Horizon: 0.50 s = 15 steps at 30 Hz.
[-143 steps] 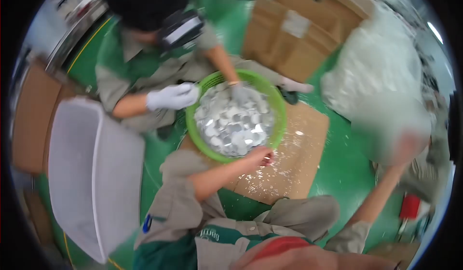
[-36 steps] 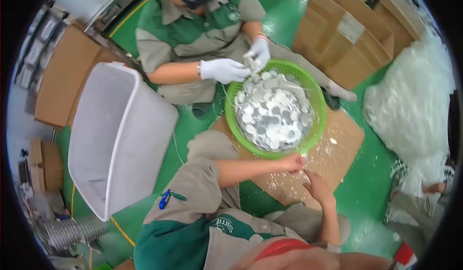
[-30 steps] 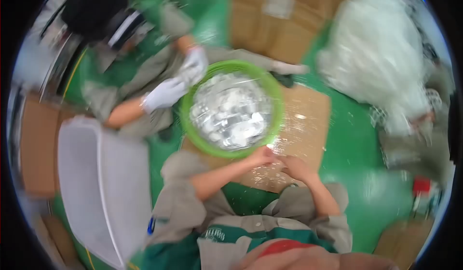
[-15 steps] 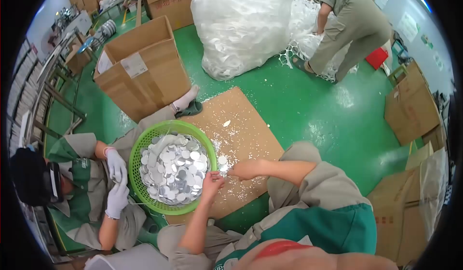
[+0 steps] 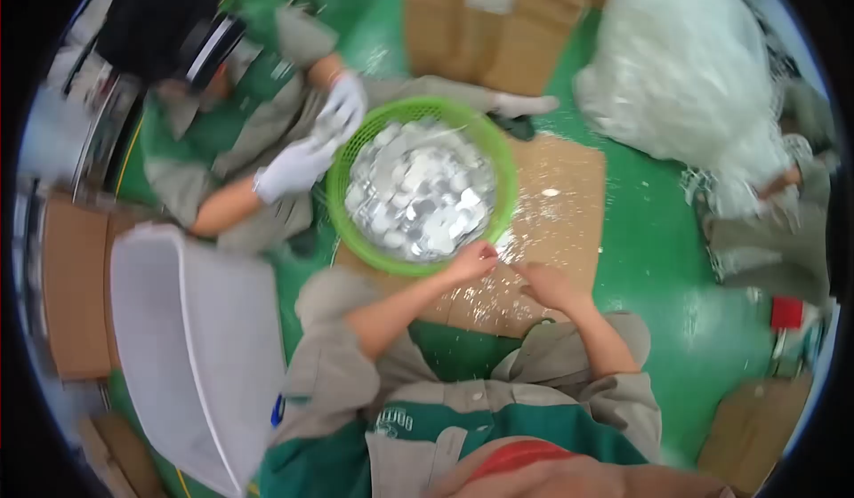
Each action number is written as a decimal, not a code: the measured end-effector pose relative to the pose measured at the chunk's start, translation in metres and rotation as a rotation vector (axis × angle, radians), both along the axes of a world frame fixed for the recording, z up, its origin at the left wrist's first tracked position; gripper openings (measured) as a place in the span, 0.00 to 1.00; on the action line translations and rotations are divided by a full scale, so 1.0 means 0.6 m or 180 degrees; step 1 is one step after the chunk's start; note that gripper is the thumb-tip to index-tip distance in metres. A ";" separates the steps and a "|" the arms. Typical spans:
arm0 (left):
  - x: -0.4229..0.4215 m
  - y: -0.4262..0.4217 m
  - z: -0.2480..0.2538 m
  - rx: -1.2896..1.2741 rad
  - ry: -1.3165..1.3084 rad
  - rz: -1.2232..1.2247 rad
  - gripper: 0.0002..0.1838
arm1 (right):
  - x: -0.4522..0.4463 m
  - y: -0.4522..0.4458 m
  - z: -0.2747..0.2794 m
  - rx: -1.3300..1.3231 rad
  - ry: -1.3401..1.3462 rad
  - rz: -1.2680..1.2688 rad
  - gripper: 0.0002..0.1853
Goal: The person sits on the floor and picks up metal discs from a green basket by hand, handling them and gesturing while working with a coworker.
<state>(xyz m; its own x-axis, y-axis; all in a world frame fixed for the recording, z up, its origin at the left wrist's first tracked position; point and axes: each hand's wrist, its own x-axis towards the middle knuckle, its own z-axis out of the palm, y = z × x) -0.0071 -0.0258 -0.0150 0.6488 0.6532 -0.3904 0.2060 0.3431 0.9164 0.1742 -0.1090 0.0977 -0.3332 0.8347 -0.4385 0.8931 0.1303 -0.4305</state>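
A green plastic basket (image 5: 509, 164) full of silvery-white round discs (image 5: 418, 187) stands on a flattened cardboard sheet (image 5: 569, 196). At its near right rim is my left hand (image 5: 471, 263), thumb and fingers pinched together. My right hand (image 5: 550, 286) is a little to the right, over the cardboard, its fingers drawn together towards the left fingertips. Blur hides what either hand pinches. Small white bits lie scattered on the cardboard below and around my hands.
Left of the basket sits a co-worker with white-gloved hands (image 5: 298, 167). A white plastic tub (image 5: 233, 347) stands at my left. Beyond are a cardboard box (image 5: 489, 31) and a large bag of white material (image 5: 680, 71); another person bends at the far right.
My view has swung left, so the basket and co-worker appear further right and the white tub shows fully. My hands remain close together by the basket's rim.
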 end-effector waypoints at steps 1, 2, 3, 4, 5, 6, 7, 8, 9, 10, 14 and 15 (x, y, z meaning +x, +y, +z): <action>-0.001 0.000 -0.003 0.0193 -0.0023 -0.0004 0.10 | 0.000 0.003 0.000 -0.0018 -0.0032 0.0025 0.27; -0.001 -0.002 0.002 0.0092 0.0032 0.0085 0.10 | -0.001 0.008 -0.001 0.0002 -0.0064 0.0002 0.27; 0.000 -0.002 0.010 0.0008 0.0075 0.0139 0.10 | -0.001 0.011 -0.003 -0.0046 -0.0080 0.0033 0.28; -0.003 0.000 0.014 0.0019 0.0125 0.0097 0.10 | -0.002 0.009 -0.004 -0.0071 -0.0110 0.0022 0.28; -0.003 0.001 0.018 0.0043 0.0169 0.0022 0.10 | -0.003 0.009 -0.002 -0.0081 -0.0146 -0.0021 0.28; -0.002 0.003 0.020 0.0065 0.0201 -0.0069 0.10 | -0.005 0.010 0.004 -0.0065 -0.0136 0.0024 0.29; -0.003 0.003 0.021 0.0107 0.0204 -0.0087 0.10 | -0.007 0.010 0.004 -0.0081 -0.0133 0.0030 0.28; -0.003 0.003 0.022 0.0149 0.0206 -0.0109 0.10 | -0.008 0.009 0.004 -0.0096 -0.0131 0.0032 0.28; -0.003 0.004 0.020 0.0192 0.0205 -0.0132 0.10 | -0.008 0.013 0.003 -0.0111 -0.0131 0.0034 0.28; -0.003 0.002 0.020 0.0149 0.0157 -0.0067 0.10 | -0.008 0.013 0.001 -0.0100 -0.0080 0.0019 0.28; 0.001 0.002 0.002 0.0139 0.0113 -0.0053 0.10 | -0.012 0.018 0.004 -0.0154 0.0045 -0.0008 0.28; 0.000 0.003 0.000 0.0415 0.0136 0.0000 0.10 | -0.013 0.019 0.005 -0.0198 0.0057 -0.0022 0.28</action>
<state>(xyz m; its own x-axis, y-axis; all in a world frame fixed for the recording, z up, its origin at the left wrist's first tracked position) -0.0072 -0.0241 -0.0152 0.6334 0.7002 -0.3294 0.2459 0.2216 0.9436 0.1664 -0.0977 0.1006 -0.3357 0.8083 -0.4837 0.8860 0.0965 -0.4535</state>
